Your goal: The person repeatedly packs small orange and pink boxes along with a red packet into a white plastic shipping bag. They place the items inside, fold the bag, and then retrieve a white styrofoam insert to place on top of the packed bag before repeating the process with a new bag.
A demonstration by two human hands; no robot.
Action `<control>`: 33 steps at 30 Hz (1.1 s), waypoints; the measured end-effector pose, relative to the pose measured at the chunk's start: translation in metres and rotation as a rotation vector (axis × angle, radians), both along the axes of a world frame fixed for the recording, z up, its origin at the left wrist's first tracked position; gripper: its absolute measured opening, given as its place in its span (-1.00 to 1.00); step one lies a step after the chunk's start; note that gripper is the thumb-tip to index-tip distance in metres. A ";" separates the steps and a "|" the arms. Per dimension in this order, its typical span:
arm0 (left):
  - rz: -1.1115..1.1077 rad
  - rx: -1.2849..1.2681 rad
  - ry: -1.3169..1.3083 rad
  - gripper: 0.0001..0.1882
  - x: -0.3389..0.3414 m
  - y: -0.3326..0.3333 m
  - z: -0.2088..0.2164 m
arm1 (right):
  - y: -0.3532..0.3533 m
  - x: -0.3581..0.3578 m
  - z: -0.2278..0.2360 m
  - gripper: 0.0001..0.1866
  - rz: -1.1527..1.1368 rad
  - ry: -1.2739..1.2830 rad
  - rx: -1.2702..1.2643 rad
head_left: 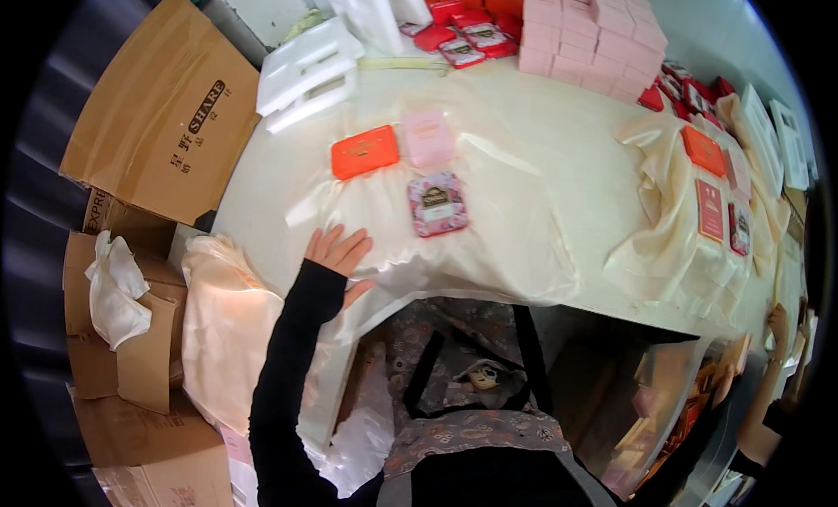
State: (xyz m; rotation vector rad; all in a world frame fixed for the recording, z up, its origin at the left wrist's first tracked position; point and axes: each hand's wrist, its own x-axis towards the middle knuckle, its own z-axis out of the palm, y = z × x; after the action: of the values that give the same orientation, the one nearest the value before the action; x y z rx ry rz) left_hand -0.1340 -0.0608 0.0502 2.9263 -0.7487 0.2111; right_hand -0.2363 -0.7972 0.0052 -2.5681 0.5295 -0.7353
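My left hand (342, 255) lies flat with its fingers spread on a cream satin cloth (515, 236) on the table. Beyond the fingertips, an orange-red flat box (365, 152), a pale pink box (429, 138) and a flower-patterned tin (437, 204) rest on that cloth. My right hand (724, 383) reaches down at the lower right into a plastic bin (650, 420) of orange and red packets. An orange-tan packet (738, 356) is beside it. Its fingers are small and partly hidden, so I cannot make out a grip.
At the right, another cloth (656, 236) bears an orange box, a red card and a tin. A co-worker's hand (776, 322) is at the far right. Pink boxes (585, 37) are stacked at the back, near red tins (476, 37). Cardboard boxes (157, 114) and white foam trays (307, 66) stand left.
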 end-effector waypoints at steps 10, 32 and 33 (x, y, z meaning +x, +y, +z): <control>-0.003 -0.584 0.009 -0.26 0.016 0.019 -0.047 | 0.530 0.198 0.079 0.00 1.598 0.055 -0.106; 0.110 -0.183 0.311 -0.14 0.063 0.025 0.023 | 0.566 0.231 0.081 -0.32 1.617 0.500 -0.736; 0.110 -0.138 0.306 -0.13 0.064 0.021 0.025 | 0.571 0.229 0.084 -0.37 1.594 0.465 -0.803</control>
State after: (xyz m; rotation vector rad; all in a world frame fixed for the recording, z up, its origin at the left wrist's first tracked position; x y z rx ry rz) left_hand -0.0702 -0.0400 0.0747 2.7779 -0.5068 -0.1674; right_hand -0.0074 -0.2258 0.0893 -2.6415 -1.8531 0.3348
